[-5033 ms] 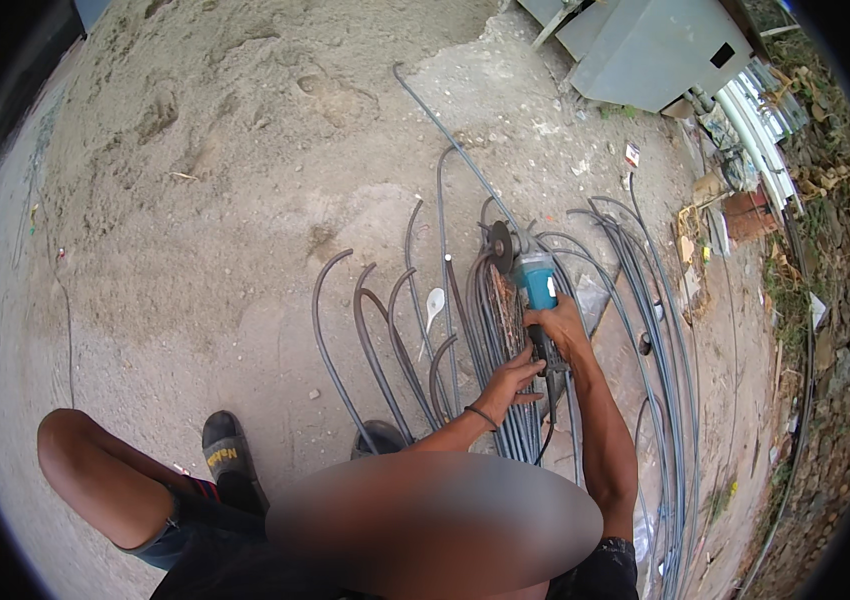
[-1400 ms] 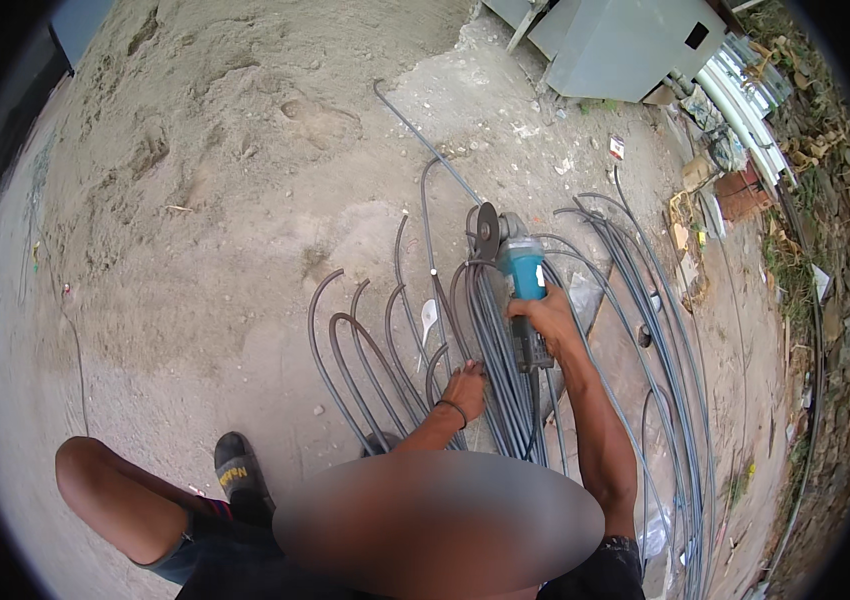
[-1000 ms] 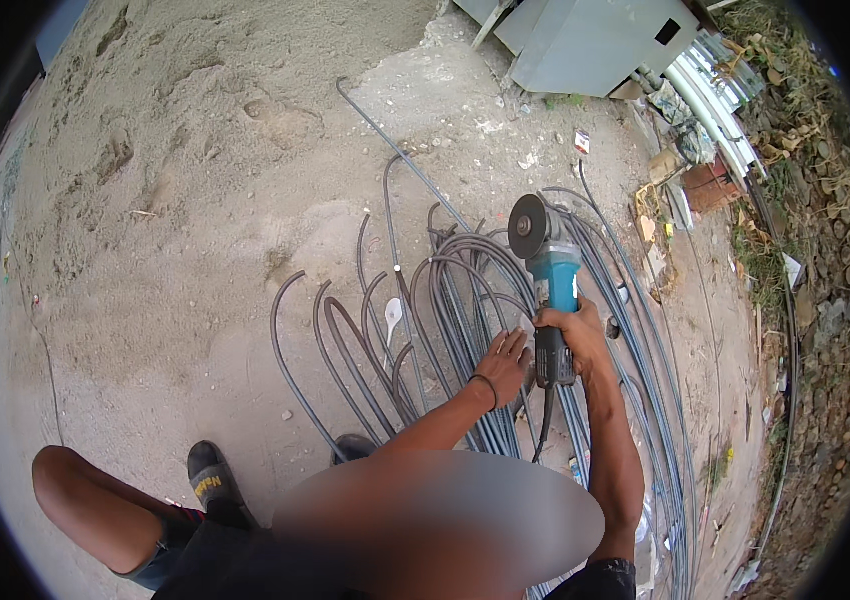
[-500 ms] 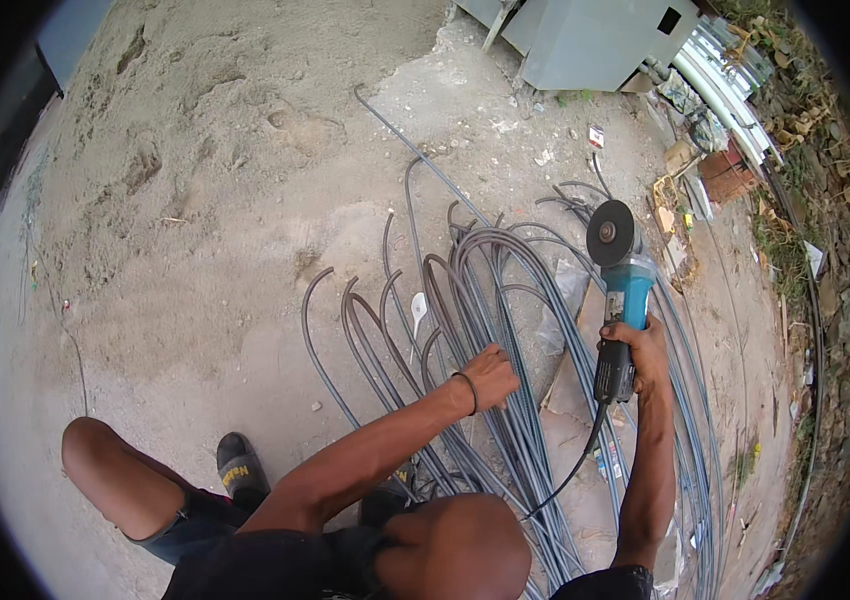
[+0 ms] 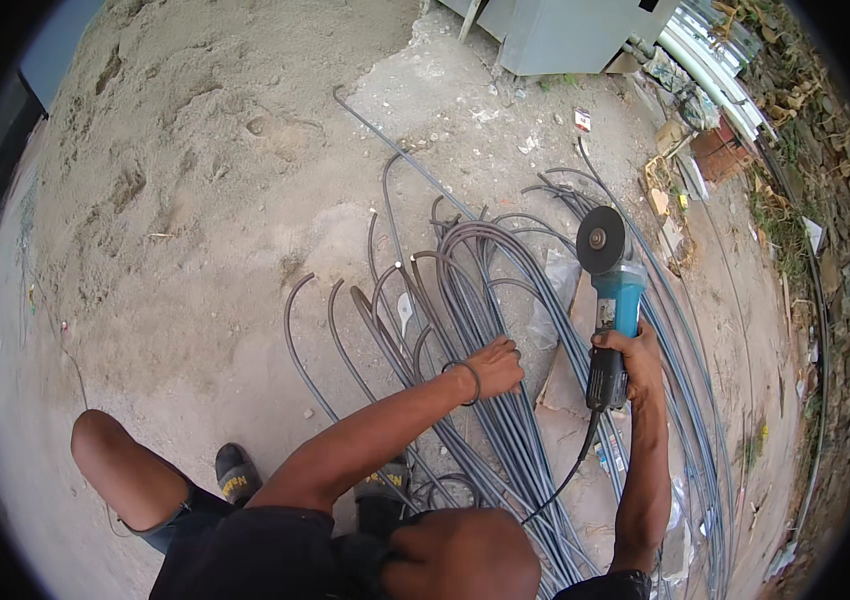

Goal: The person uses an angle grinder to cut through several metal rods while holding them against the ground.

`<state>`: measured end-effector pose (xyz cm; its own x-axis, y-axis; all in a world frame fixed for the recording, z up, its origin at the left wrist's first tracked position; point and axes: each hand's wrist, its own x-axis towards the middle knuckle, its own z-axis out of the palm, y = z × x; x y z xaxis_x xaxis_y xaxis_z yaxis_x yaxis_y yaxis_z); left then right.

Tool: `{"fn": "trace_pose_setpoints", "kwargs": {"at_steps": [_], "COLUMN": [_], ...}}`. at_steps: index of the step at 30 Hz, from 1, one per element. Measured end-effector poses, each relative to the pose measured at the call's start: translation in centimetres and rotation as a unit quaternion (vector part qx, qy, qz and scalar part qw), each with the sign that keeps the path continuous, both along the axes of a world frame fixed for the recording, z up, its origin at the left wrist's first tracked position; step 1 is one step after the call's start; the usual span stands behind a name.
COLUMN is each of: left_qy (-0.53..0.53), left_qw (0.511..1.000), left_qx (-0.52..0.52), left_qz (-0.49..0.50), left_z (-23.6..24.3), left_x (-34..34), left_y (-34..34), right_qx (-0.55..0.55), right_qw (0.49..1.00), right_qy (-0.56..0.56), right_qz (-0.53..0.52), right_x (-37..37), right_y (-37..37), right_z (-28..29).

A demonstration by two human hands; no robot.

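A bundle of long bent steel bars (image 5: 465, 300) with hooked ends lies on the sandy ground in front of me. My left hand (image 5: 497, 364) rests on the bars near the middle of the bundle, fingers curled over them. My right hand (image 5: 630, 360) grips the black handle of a blue angle grinder (image 5: 613, 290), held up to the right of the bundle with its disc (image 5: 600, 241) pointing away from me. The grinder's black cable (image 5: 570, 470) hangs down toward my body.
A grey metal cabinet (image 5: 565, 30) stands at the top. Pale pipes (image 5: 715, 60), bricks and rubble line the right edge. My sandalled feet (image 5: 235, 472) stand at the near end of the bars. More curved bars (image 5: 685, 400) lie to the right.
The grinder has been lifted off the bars and swung to the right. My left hand has moved onto the bundle.
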<state>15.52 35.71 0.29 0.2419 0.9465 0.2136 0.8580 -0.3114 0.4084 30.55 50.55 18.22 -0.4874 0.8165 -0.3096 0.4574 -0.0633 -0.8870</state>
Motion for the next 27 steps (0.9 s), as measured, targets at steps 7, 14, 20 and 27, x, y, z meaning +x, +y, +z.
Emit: {"fn": "trace_pose_setpoints", "kwargs": {"at_steps": [7,14,20,27], "left_qy": [0.058,0.046,0.082,0.114], "left_qw": [0.993,0.982,0.981,0.986], "left_qx": [-0.060,-0.130,-0.176,-0.124], "left_qz": [0.081,0.132,0.009,0.016], "left_z": [-5.5,-5.1,1.9,6.6], "left_x": [2.7,1.8,-0.4,0.4], "left_y": [5.5,5.4,1.3,-9.8], "right_qx": [-0.023,-0.018,0.004,-0.006], "right_qw": [0.999,0.997,0.999,0.998], "right_qy": [0.009,0.017,0.011,0.054], "right_qz": [-0.045,-0.072,-0.051,-0.029], "right_x": [2.7,4.7,4.8,3.9], "right_y": [0.5,0.0,-0.7,-2.0], "right_z": [0.3,-0.2,1.1,1.2]}}
